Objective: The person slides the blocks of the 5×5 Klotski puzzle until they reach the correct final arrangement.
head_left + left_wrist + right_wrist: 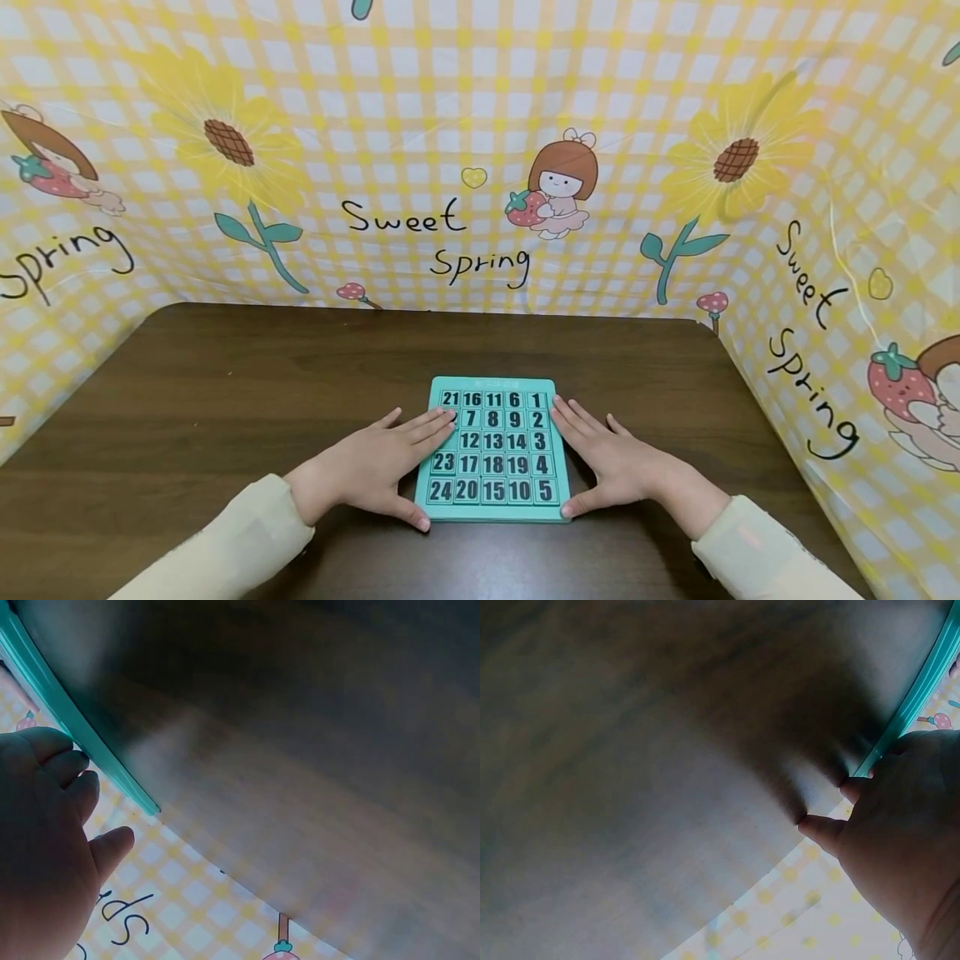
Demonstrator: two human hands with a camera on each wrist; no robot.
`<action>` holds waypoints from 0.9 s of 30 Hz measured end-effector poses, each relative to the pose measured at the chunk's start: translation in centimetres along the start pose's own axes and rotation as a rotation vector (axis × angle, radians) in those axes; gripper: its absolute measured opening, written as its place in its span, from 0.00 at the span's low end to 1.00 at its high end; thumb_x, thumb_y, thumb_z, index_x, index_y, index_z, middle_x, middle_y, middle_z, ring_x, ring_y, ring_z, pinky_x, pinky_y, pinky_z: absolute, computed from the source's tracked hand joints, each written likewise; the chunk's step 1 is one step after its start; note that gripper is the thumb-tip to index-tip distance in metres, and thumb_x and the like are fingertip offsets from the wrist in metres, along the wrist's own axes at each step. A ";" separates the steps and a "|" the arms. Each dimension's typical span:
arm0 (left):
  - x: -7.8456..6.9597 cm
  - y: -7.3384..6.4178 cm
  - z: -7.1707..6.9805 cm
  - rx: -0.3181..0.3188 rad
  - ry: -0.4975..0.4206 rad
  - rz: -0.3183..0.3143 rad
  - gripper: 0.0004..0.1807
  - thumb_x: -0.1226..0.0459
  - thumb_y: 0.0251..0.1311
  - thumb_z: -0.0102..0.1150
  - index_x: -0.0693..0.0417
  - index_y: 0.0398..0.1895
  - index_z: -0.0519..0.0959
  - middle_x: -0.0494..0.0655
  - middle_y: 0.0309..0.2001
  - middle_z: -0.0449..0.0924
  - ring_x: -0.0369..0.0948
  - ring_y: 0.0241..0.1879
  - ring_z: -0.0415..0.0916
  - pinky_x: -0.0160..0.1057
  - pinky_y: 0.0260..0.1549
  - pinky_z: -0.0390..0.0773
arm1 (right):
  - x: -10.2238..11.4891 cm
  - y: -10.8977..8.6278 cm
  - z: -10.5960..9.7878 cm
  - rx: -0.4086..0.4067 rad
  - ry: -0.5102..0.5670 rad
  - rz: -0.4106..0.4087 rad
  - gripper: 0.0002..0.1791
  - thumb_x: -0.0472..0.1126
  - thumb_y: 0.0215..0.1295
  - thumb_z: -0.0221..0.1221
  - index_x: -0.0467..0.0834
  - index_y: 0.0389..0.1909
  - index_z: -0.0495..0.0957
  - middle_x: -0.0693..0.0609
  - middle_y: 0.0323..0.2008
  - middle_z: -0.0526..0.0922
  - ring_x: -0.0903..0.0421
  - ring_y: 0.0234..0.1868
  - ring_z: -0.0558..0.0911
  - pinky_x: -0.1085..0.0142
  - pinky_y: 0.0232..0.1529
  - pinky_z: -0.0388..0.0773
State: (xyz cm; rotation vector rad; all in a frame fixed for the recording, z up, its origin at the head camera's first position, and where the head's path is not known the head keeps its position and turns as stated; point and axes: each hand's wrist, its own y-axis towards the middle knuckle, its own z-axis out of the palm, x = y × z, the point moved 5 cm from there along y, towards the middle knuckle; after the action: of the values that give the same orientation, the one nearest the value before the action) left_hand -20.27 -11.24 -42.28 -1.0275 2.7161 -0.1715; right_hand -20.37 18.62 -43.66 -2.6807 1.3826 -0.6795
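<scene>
A teal number slide puzzle (pixel 495 514) lies flat on the table, its tiles in rows with black numerals. My left hand (pixel 367 467) comes in from the left with fingers straight. Its fingertips rest on the second-row tile of the leftmost column and partly hide it; below them, left of the 12 tile (pixel 469 441), bare teal shows. The left thumb lies by the lower left corner. My right hand (pixel 626 467) is along the right edge, fingers extended beside the 1 and 2 tiles and thumb at the lower right corner. Both wrist views catch the puzzle's teal side edge (pixel 82 724) beside the fingers.
The dark brown wooden table (pixel 300 358) carries the puzzle near its front. A yellow checked cloth (pixel 420 125) with sunflowers and lettering rises behind the table and along both sides.
</scene>
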 end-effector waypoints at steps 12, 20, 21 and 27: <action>-0.5 -0.6 0.2 0.030 -0.069 0.002 0.59 0.29 0.54 0.55 0.49 0.81 0.48 0.44 0.82 0.41 0.43 0.80 0.42 0.66 0.72 0.50 | 0.1 0.0 -0.1 -0.002 -0.005 0.000 0.71 0.79 0.47 0.61 0.46 0.80 0.35 0.50 0.81 0.32 0.46 0.81 0.37 0.29 0.70 0.43; -1.1 -1.1 0.2 0.034 -0.047 0.020 0.51 0.35 0.60 0.56 0.49 0.80 0.52 0.43 0.81 0.46 0.44 0.80 0.44 0.67 0.71 0.51 | 0.1 0.0 0.0 -0.001 -0.004 0.003 0.71 0.79 0.47 0.61 0.46 0.81 0.36 0.50 0.81 0.32 0.46 0.81 0.37 0.28 0.70 0.43; -1.2 -1.2 0.1 0.033 -0.041 0.021 0.51 0.36 0.61 0.56 0.49 0.80 0.52 0.43 0.81 0.46 0.44 0.80 0.44 0.67 0.71 0.52 | 0.1 0.0 0.0 -0.001 -0.003 0.004 0.71 0.79 0.47 0.61 0.46 0.81 0.36 0.50 0.81 0.32 0.46 0.81 0.37 0.28 0.70 0.43; -1.6 -1.4 0.1 0.026 -0.017 0.036 0.48 0.38 0.63 0.56 0.51 0.79 0.54 0.44 0.80 0.49 0.44 0.79 0.48 0.67 0.70 0.55 | 0.1 0.0 0.0 -0.006 0.002 0.001 0.71 0.78 0.47 0.61 0.45 0.80 0.36 0.50 0.81 0.32 0.45 0.81 0.37 0.28 0.70 0.43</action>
State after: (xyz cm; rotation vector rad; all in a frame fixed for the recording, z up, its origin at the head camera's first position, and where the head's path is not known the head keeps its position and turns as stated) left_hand -18.21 -11.23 -41.81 -0.9685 2.7080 -0.1904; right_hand -20.34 18.53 -43.60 -2.6841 1.3885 -0.6795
